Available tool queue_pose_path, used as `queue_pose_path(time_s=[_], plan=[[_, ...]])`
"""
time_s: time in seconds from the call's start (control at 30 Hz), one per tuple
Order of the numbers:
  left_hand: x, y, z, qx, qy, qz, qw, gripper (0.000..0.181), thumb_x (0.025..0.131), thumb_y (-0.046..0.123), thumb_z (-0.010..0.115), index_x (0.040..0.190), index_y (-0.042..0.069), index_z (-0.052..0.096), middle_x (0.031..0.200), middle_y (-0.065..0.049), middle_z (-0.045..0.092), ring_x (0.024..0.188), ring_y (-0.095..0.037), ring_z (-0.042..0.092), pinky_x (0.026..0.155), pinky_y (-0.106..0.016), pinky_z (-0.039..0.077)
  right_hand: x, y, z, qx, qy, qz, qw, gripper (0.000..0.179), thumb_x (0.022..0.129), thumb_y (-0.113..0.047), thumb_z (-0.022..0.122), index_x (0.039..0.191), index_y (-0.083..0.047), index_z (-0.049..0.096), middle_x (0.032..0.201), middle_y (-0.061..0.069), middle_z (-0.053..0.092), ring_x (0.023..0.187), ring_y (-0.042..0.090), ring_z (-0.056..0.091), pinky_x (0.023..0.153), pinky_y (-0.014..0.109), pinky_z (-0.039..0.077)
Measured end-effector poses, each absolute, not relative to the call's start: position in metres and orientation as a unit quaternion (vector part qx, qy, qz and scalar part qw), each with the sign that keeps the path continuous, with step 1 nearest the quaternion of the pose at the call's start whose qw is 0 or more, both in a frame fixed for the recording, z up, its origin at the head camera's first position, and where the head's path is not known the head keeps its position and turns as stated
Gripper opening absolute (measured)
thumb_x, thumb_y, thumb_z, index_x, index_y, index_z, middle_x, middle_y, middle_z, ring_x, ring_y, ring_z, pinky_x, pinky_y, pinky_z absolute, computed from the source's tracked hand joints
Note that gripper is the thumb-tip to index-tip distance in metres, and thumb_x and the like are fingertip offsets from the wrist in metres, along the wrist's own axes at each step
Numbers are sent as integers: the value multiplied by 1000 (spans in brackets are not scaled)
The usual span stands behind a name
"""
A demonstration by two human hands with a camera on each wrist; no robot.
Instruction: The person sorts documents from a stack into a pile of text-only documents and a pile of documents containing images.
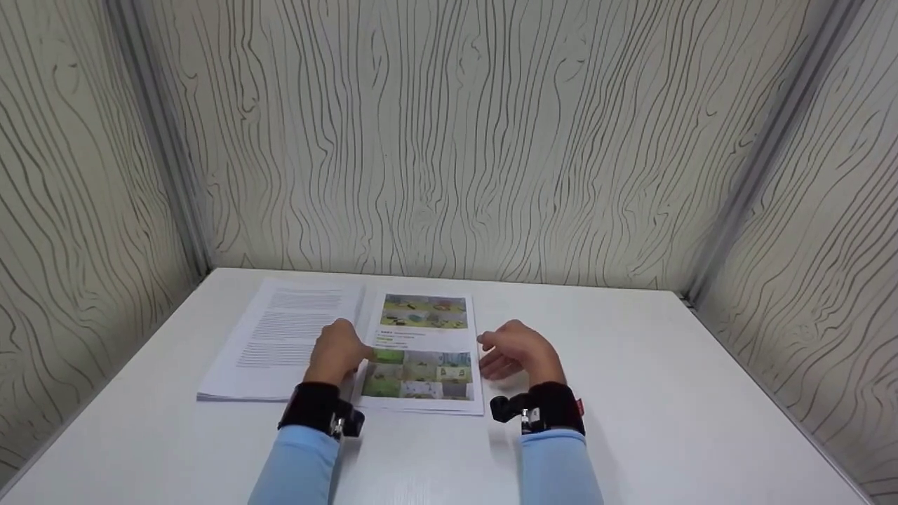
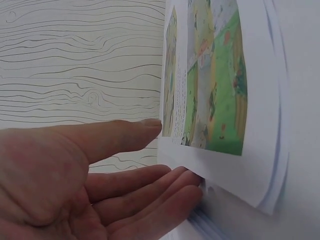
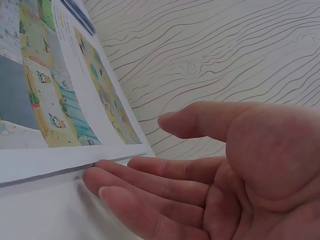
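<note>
A thin stack of printed sheets (image 1: 424,340) with colour pictures lies in the middle of the table. On its left side is my left hand (image 1: 338,351). In the left wrist view that hand's thumb (image 2: 142,131) reaches the page edge, while its long fingers (image 2: 150,197) extend loosely to the side of the sheets. My right hand (image 1: 519,351) is at the opposite edge. Its fingertips (image 3: 100,172) meet the sheets' side in the right wrist view, and its thumb (image 3: 185,120) stands away from the paper.
A thicker stack of text pages (image 1: 280,337) lies to the left, close beside the picture sheets and partly behind my left hand. White table (image 1: 652,393) surface extends to the right. Wood-patterned panels (image 1: 449,140) rise at the back and both sides.
</note>
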State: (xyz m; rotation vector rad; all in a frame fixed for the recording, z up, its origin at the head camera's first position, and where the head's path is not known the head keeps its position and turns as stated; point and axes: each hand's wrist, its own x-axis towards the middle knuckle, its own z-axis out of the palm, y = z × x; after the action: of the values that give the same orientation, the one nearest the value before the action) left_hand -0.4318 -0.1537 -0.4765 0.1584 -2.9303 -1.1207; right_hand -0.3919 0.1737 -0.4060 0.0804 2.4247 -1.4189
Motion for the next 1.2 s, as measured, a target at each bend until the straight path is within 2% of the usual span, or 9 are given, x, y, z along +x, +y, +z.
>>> queue_pose_path(time_s=[0.17, 0.4, 0.57, 0.6, 0.7, 0.8, 1.03, 1.2], plan=[[-440, -157, -483, 60, -932, -356, -11, 32, 80, 24, 92, 91, 1, 73, 68, -9, 73, 55, -21, 68, 49, -35, 53, -391, 175, -403, 25, 849, -502, 162, 46, 107, -26, 57, 134, 11, 63, 111, 29, 81, 82, 22, 83, 74, 35, 68], [-435, -154, -477, 63, -932, -357, -11, 31, 82, 21, 90, 96, -1, 73, 71, -10, 72, 56, -22, 68, 49, -36, 54, -393, 175, -406, 27, 847, -505, 162, 48, 107, -27, 56, 134, 13, 62, 111, 29, 81, 77, 19, 82, 73, 33, 67], [-434, -155, -478, 51, -933, -357, 6, 32, 80, 21, 90, 94, -3, 73, 70, -9, 71, 55, -22, 66, 49, -36, 52, -395, 174, -409, 28, 847, -505, 164, 49, 107, -26, 55, 136, 14, 61, 113, 30, 80, 79, 20, 82, 71, 31, 67], [-426, -153, -471, 51, -932, -359, 9, 32, 80, 20, 90, 94, -3, 73, 70, -10, 71, 55, -21, 66, 49, -35, 52, -396, 174, -410, 27, 847, -506, 163, 49, 107, -26, 55, 136, 14, 61, 114, 31, 80, 79, 20, 82, 71, 31, 67], [-430, -154, -474, 50, -930, -365, 8, 30, 79, 18, 89, 92, -2, 72, 71, -9, 71, 54, -21, 66, 48, -33, 51, -396, 174, -410, 27, 844, -511, 161, 50, 108, -26, 54, 136, 15, 60, 117, 33, 79, 80, 21, 82, 70, 30, 67], [-415, -152, -462, 37, -929, -369, 13, 29, 82, 16, 88, 96, -4, 72, 77, -12, 73, 57, -22, 66, 51, -35, 52, -395, 174, -409, 29, 844, -512, 158, 49, 108, -26, 54, 135, 14, 60, 116, 32, 79, 82, 23, 83, 70, 32, 67], [-437, -154, -476, 63, -927, -369, -8, 27, 82, 19, 88, 91, 0, 72, 69, -7, 69, 53, -19, 65, 48, -34, 52, -394, 174, -405, 30, 844, -513, 155, 48, 108, -27, 55, 137, 12, 61, 115, 31, 80, 82, 24, 84, 71, 33, 67], [-415, -147, -456, 63, -922, -383, -11, 22, 87, 15, 84, 90, -1, 70, 61, -5, 61, 53, -20, 62, 48, -34, 51, -394, 174, -406, 26, 842, -516, 156, 49, 108, -26, 55, 139, 11, 60, 120, 32, 78, 85, 24, 84, 72, 31, 67]])
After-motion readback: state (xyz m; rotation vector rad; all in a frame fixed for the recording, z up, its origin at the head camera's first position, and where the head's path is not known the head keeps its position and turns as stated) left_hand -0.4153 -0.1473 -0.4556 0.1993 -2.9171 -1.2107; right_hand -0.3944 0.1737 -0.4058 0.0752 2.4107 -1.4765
